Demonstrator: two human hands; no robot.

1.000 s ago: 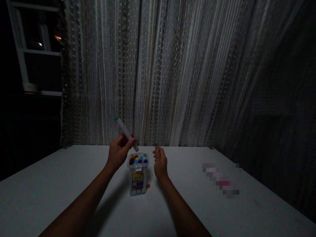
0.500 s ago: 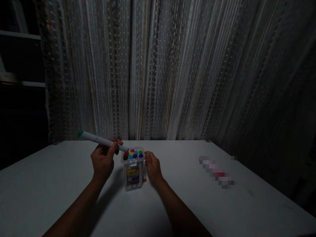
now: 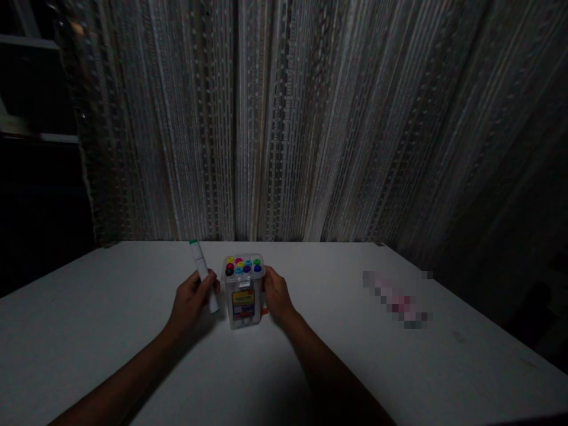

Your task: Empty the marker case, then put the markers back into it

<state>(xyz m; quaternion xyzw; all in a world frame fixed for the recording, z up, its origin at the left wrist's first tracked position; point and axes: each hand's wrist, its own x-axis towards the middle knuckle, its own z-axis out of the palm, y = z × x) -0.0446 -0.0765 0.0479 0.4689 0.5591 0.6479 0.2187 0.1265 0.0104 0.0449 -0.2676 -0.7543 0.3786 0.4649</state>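
Note:
A white marker (image 3: 202,267) with a green end on top is pinched in my left hand (image 3: 191,299). It leans slightly, its lower end just left of a clear plastic marker box (image 3: 244,303). The box stands upright on the table, bearing a yellow and blue label. Several markers with coloured ends (image 3: 242,265) fill it: yellow, pink, red, black, blue, purple and green among them. Against the box's right side, my right hand (image 3: 277,293) grips it, with the fingertips partly hidden behind. A small orange piece (image 3: 265,311) shows low between box and hand.
The white table (image 3: 337,355) reaches back to a string curtain (image 3: 275,118). A blurred-out pinkish item (image 3: 399,302) lies on the right. Dark shelves (image 3: 39,89) stand at the far left.
My left hand has drawn back from the box top and turned the marker from nearly level to nearly upright. My right hand stays at the box. The view has shifted slightly.

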